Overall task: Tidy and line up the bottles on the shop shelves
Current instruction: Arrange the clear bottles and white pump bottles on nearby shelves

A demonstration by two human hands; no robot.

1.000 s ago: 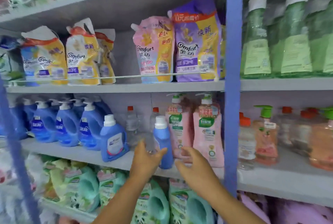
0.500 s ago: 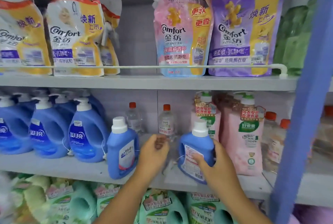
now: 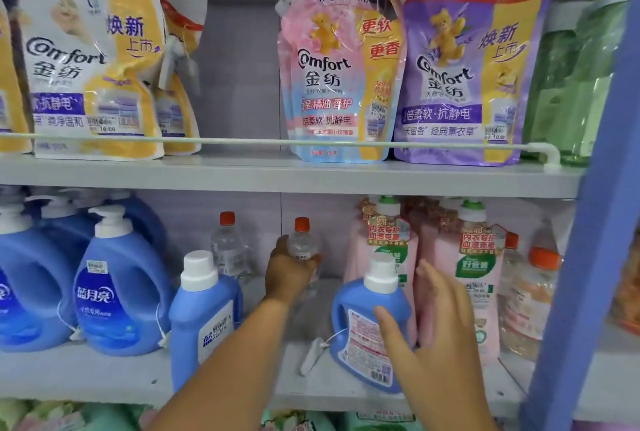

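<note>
My left hand [image 3: 290,273] reaches deep into the middle shelf and grips a small clear bottle with a red cap [image 3: 302,240]. A second clear red-capped bottle [image 3: 228,247] stands to its left. My right hand [image 3: 434,330] is spread, its fingers resting against the side of a blue detergent bottle with a white cap [image 3: 363,319] near the shelf's front edge; it does not grasp the bottle. Another blue white-capped bottle [image 3: 204,316] stands at the front to the left of my left arm.
Blue pump jugs [image 3: 117,288] fill the shelf's left side, pink pump bottles [image 3: 467,278] the right. Softener pouches [image 3: 343,66] stand behind a rail on the grey upper shelf [image 3: 242,174]. A blue upright post [image 3: 588,222] borders the right. Orange-capped bottles [image 3: 533,295] stand beside the post.
My left hand has reached further back and closed on the clear red-capped bottle. My right hand has let go of the blue bottle and spread beside it. The view has moved closer.
</note>
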